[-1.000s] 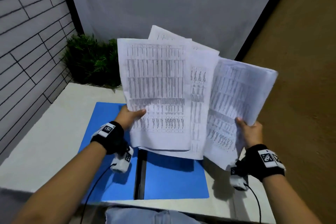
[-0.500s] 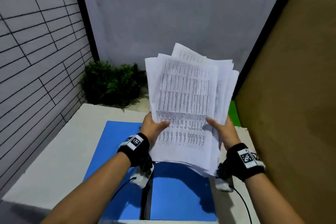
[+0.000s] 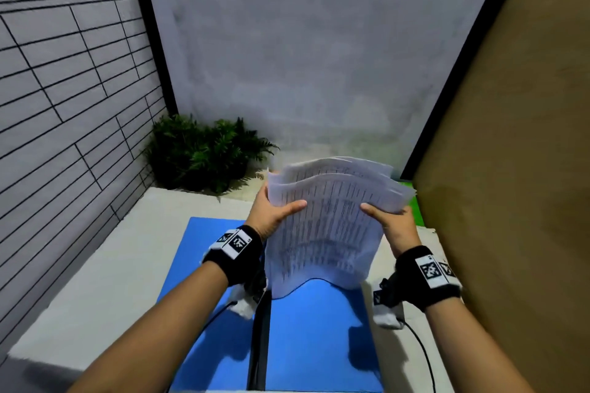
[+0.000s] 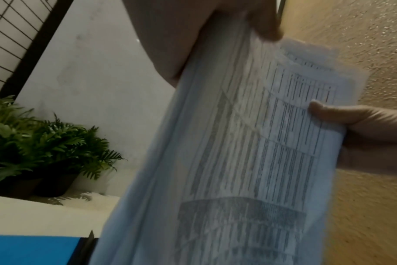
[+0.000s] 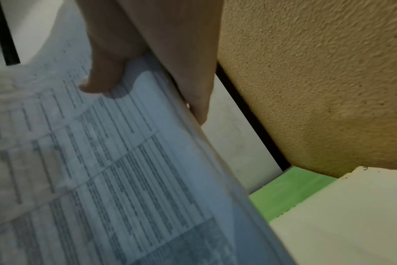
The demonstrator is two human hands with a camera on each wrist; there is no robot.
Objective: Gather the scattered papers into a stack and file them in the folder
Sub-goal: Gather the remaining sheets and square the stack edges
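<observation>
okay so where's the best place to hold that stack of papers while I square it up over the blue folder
Probably the two long side edges, one hand from each side, as the left hand and right hand do now: thumbs on the printed face, fingers behind. The stack of papers stands floppy and wavy, its bottom edge down at the blue folder, so side support helps keep it upright.

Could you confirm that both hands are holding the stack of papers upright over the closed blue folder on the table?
Not quite: the blue folder lies open, its dark spine showing in the head view. The rest holds: the left hand and right hand hold the stack of papers upright over it.
</observation>
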